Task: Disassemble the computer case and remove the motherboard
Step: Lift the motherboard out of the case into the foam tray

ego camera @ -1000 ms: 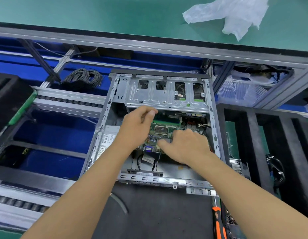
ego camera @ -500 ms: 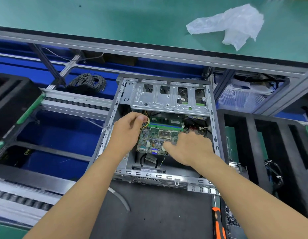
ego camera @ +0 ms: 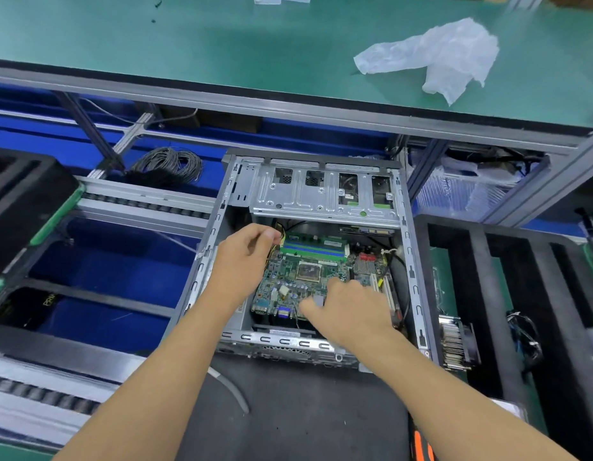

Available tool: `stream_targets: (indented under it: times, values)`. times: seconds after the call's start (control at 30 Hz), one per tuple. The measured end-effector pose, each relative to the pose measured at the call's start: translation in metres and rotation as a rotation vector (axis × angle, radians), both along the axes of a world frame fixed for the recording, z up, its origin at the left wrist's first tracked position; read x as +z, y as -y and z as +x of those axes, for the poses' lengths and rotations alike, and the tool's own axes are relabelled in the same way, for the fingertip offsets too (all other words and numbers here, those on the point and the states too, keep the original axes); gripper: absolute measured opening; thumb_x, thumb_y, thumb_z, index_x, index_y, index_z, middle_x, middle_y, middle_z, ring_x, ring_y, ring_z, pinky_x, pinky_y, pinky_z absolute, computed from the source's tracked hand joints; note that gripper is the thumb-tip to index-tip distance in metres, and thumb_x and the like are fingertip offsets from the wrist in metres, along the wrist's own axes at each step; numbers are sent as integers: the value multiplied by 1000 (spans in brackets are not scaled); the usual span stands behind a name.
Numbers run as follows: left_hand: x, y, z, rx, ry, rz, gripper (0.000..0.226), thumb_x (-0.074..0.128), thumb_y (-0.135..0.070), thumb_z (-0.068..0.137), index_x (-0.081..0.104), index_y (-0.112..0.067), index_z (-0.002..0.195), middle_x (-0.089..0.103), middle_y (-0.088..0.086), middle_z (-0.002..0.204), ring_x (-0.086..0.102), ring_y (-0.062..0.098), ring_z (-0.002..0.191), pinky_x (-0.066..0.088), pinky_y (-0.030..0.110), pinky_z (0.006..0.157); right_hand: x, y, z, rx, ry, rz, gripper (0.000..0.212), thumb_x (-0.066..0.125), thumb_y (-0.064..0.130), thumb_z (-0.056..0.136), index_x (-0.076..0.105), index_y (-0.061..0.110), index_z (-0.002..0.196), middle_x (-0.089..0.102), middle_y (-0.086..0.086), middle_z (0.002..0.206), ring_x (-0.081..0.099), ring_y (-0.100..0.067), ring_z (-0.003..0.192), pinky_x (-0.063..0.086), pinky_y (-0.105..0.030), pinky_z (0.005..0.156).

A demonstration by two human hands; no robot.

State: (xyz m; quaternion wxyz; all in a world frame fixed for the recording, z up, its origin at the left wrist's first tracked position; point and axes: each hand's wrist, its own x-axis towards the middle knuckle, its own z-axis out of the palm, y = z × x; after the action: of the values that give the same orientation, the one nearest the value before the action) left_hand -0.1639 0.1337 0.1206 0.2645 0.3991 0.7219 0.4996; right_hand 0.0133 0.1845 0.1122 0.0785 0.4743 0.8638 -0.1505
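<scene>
At centre frame, inside the open computer case [ego camera: 408, 261], the motherboard [ego camera: 298, 287] sits low in the chassis, below the silver drive cage [ego camera: 321, 197]. Left hand [ego camera: 245, 261] reaches to the board's upper-left corner, its fingers [ego camera: 271, 235] curled and pinching at something beside the yellow wires [ego camera: 281, 231]; whether that is the board's edge or a connector I cannot tell. Right hand [ego camera: 351, 311] lies over the board's lower right, thumb out along the surface; its other fingers are hidden, so its grasp cannot be told.

The main risk, as I judge it, is lifting while a cable or screw still holds: the black leads [ego camera: 393, 257] at the right look near the board and could snag. Tilting the board against the drive cage could knock the green memory sticks [ego camera: 315, 246] or the small heatsink [ego camera: 364, 266]. An uneven pull from one corner could flex the board, and the rear ports [ego camera: 271, 309] at its near edge could catch on the case wall.
</scene>
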Motion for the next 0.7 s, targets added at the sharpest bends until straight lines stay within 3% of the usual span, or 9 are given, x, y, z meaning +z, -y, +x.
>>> stream_targets:
  times: [0.1,0.23,0.37,0.47,0.57,0.7]
  values:
    - [1,0,0,1,-3,5,21,51,-22,100,68,-32,91,72,-19,89,64,-4,92,45,7,81,6,-4,0,-10,-23,24,42,32,55,74,50,18,84,42,1,62,50,-27,67,32,-29,52]
    - [0,-1,0,3,0,4,22,51,-21,100,67,-31,90,72,-15,90,65,-1,93,47,17,86,10,0,4,-9,-33,56,45,32,57,76,52,18,85,40,1,63,49,-28,70,35,-31,57]
    - [-2,0,-2,3,17,23,20,51,-21,100,69,-26,94,72,-16,89,66,1,93,48,16,84,19,-8,7,-21,-55,74,47,30,61,74,50,19,80,43,1,64,51,-28,70,35,-30,56]
    - [-3,2,-9,49,162,101,21,49,-19,101,70,-20,97,74,-6,93,69,10,94,52,19,86,26,-13,10,-32,-55,56,49,30,64,75,49,19,75,41,2,66,44,-24,64,27,-28,51]
    - [-3,6,-15,95,345,148,21,49,-21,102,69,-14,101,74,5,98,70,20,97,54,30,90,25,-5,11,-24,-56,53,52,29,65,72,51,18,77,39,2,66,45,-27,70,34,-31,56]
    - [-4,6,-14,82,369,142,21,50,-21,101,69,-11,104,74,6,100,70,21,99,53,35,93,26,-1,3,-33,-54,48,51,30,65,73,52,19,77,37,2,66,48,-29,74,37,-34,60]
